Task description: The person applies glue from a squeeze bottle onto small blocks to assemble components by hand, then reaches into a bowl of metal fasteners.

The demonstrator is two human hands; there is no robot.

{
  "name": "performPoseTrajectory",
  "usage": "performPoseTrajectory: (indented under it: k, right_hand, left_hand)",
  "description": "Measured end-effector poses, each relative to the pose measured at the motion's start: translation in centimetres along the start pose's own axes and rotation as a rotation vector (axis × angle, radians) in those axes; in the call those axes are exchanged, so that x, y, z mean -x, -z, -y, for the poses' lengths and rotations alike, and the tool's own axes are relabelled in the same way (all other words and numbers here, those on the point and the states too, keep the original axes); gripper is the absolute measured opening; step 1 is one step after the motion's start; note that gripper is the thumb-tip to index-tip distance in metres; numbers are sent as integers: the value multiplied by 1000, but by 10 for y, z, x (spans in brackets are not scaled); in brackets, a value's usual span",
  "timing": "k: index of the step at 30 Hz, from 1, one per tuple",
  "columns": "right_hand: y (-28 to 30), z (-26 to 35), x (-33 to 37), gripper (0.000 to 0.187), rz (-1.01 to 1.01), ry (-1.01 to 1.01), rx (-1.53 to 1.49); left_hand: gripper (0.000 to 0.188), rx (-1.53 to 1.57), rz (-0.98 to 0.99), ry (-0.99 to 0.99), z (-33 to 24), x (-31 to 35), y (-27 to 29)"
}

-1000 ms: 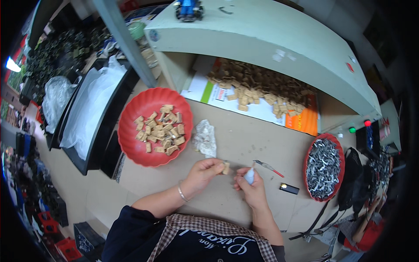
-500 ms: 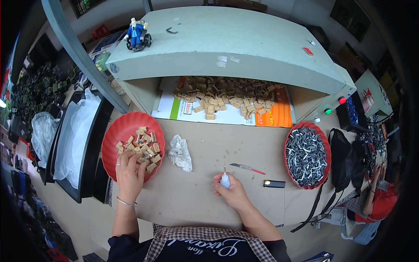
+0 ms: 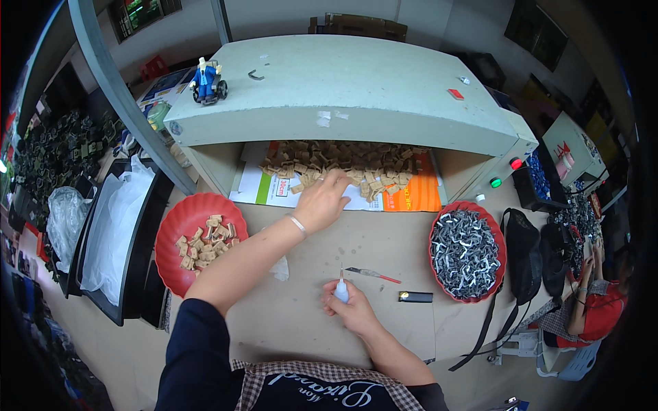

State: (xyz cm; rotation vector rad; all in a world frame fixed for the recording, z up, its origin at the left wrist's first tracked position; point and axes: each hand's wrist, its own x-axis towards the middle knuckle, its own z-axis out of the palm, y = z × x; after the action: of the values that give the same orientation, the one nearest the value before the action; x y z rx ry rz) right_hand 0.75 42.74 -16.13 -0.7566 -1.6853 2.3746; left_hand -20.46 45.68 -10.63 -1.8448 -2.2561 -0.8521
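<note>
My left hand (image 3: pixel 322 203) reaches into the opening of the pale green box, over the near edge of a heap of small tan blocks (image 3: pixel 373 183). Its fingers are bent and drawn together; the tips are hidden, so what they hold does not show. Near the middle of the table my right hand (image 3: pixel 351 308) is closed around a small pale squeeze bottle (image 3: pixel 340 290), its thin needle tip pointing up. Under my left forearm, a red scalloped bowl (image 3: pixel 166 236) holds more tan blocks (image 3: pixel 200 248). A craft knife (image 3: pixel 373 275) lies just beyond the bottle.
A black lighter (image 3: pixel 415 296) lies right of my right hand. Farther right, a red bowl (image 3: pixel 502 250) is full of grey and white pieces. My forearm partly covers a crumpled tissue (image 3: pixel 281 269). A toy figure (image 3: pixel 207 81) stands on the box (image 3: pixel 343 79). Another person (image 3: pixel 596 312) sits far right.
My left hand has left the left red bowl and moved right and away to the heap in the box. My right hand still holds the bottle. The whole view has shifted a little.
</note>
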Motion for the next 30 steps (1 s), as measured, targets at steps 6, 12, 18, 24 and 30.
performPoseTrajectory:
  k: [6, 12, 18, 24, 30]
  right_hand:
    - [1, 4, -2, 20, 14, -39, -50]
    - [1, 2, -4, 20, 26, -15, -86]
    - [9, 10, 1, 19, -105, 73, -196]
    - [5, 22, 6, 22, -208, 222, -282]
    - [-6, 17, 7, 19, -72, 146, -66]
  left_hand:
    - [27, -126, -128, -15, 47, -34, -69]
    - [22, 612, -331, 395, 36, -41, -54]
    - [26, 1508, -184, 691, -33, 19, -6]
    - [26, 1509, 168, 770, -60, 124, 25]
    - [25, 1447, 142, 699, -64, 170, 11]
